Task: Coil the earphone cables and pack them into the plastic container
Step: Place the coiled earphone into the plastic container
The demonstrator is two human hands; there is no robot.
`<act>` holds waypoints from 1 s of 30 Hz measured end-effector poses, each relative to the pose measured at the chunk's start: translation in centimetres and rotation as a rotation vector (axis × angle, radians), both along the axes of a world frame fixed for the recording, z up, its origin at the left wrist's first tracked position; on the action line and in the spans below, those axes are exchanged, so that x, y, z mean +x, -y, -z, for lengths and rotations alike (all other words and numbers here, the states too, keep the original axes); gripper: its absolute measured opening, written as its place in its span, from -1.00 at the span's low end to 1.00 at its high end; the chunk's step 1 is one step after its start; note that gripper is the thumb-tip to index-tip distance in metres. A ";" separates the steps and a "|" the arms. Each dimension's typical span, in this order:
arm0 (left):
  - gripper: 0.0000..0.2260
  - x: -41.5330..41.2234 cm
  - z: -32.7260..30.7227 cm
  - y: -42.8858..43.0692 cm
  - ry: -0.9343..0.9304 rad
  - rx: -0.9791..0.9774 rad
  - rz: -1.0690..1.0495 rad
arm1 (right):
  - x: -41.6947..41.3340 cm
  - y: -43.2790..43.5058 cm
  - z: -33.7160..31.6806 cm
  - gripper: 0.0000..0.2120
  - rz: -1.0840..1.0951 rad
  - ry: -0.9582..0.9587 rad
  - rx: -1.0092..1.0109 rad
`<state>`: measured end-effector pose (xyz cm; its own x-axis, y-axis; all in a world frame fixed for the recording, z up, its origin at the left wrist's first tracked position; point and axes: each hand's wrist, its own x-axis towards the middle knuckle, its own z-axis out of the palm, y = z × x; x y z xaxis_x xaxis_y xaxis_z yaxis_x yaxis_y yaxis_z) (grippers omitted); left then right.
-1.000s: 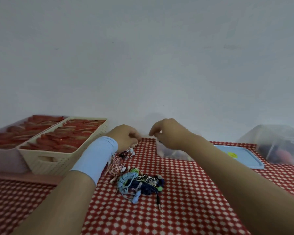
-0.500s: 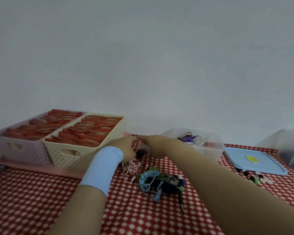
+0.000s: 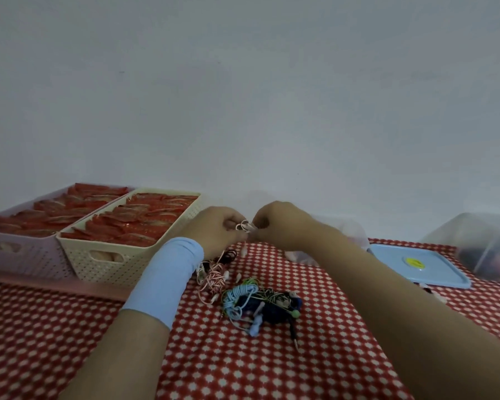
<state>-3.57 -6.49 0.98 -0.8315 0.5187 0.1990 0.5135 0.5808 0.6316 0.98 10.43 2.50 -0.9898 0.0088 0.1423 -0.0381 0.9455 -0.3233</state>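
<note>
Both hands meet at mid-frame above the red checked surface (image 3: 55,342). The left hand (image 3: 217,229) and the right hand (image 3: 283,223) each have their grip closed on a pale pink earphone cable (image 3: 244,226). Small loops of it show between the fingertips and one end hangs down.

The loops look springy, so a slackened pinch would probably let the coil fly open. The hanging end could also snag the red-and-white cable (image 3: 214,277) or the tangled pile (image 3: 260,301) lying below.

The clear plastic container (image 3: 355,232) sits behind the right forearm, mostly hidden, and I cannot tell what is in it. Its blue lid (image 3: 416,264) lies flat at the right. A second clear tub (image 3: 479,241) at the right edge holds something dark and pinkish, too blurred to name. At the left, a cream basket (image 3: 113,264) and a lilac basket (image 3: 20,252) stand side by side, both filled with rows of flat red packets
</note>
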 end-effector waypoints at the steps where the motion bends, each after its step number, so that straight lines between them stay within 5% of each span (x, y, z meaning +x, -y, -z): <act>1: -0.86 0.5 -0.5 -0.3 -0.010 0.034 0.009 | 1.0 -0.7 -0.6 -0.76 -0.007 -0.002 -0.056; 10: -0.80 4.5 -3.2 -5.0 0.245 0.199 0.228 | 7.9 -9.0 -2.2 -0.85 -0.098 0.003 -0.511; 15: -0.80 6.6 -2.6 -9.7 0.491 0.096 0.385 | 11.2 -13.3 -1.2 -0.79 -0.077 0.031 -0.524; 24: -0.89 7.9 0.5 -14.9 0.453 0.038 0.341 | 13.0 -17.0 1.4 -0.93 0.022 0.083 -0.512; 30: -0.77 7.1 2.0 -15.5 0.267 -0.318 0.281 | 12.1 -17.3 3.9 -0.93 0.099 0.178 -0.319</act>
